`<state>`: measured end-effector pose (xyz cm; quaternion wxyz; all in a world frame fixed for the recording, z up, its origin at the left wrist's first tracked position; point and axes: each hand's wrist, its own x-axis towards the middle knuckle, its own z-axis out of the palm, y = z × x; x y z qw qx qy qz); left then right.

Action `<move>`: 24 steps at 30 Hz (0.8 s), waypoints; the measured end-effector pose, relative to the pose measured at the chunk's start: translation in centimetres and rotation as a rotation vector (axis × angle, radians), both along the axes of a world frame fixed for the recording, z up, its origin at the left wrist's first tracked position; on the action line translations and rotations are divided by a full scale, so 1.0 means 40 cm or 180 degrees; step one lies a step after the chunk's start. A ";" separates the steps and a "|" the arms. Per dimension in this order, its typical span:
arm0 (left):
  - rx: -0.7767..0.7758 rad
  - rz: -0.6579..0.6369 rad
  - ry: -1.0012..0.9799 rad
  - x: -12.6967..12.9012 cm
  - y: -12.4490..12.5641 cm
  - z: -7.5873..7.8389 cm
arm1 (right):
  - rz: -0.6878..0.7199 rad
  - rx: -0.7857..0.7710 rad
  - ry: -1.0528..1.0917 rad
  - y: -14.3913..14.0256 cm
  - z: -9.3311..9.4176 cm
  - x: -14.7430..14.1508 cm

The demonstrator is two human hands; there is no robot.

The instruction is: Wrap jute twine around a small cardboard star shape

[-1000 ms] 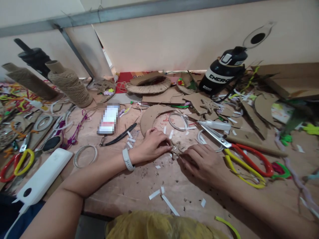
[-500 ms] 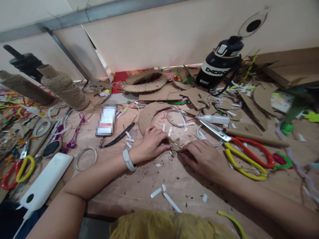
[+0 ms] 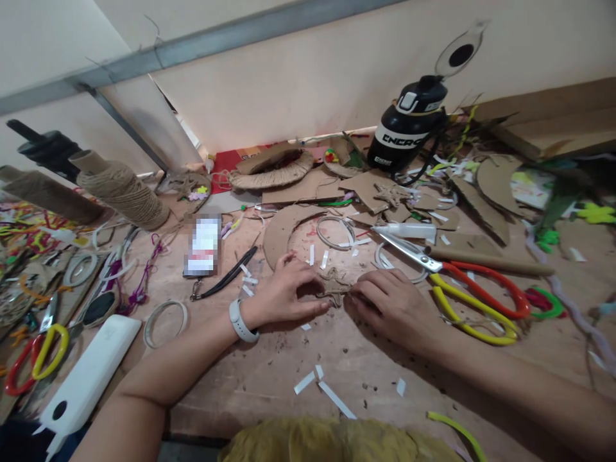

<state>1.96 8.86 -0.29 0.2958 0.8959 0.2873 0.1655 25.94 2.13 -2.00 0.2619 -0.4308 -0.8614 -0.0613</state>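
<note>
Twine star, pinched between left hand, right hand

Materials, bench surface
Matt rough wood table; fuzzy jute-wrapped star; scissors with shiny metal blades, glossy plastic handles; matt cardboard ring.

At frame centre, a tan twine-wrapped star. Right of it, scissors with red and yellow handles. Upper right, a black bottle with white lettering. Lower left, a white power bank. Left, beige twine spool.
</note>
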 end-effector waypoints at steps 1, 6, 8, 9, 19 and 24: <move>0.0110 -0.0036 0.0055 0.001 -0.004 0.000 | -0.0006 -0.0012 0.0042 0.000 0.001 0.000; 0.0637 0.0012 0.0149 0.008 -0.017 -0.003 | -0.0023 -0.0135 0.0251 -0.001 0.004 -0.003; 0.0618 -0.0085 0.0098 0.011 -0.015 -0.004 | -0.0030 -0.0205 0.0289 0.000 0.003 -0.003; 0.0576 -0.0136 0.0067 0.013 -0.013 -0.004 | -0.0020 -0.0239 0.0291 0.001 0.002 -0.003; 0.0363 -0.0137 -0.0123 0.011 0.001 -0.023 | 0.0060 -0.0207 0.0342 0.002 -0.012 -0.002; 0.0319 -0.0079 -0.0199 0.012 0.001 -0.028 | 0.0177 -0.0092 0.0434 -0.005 0.000 -0.018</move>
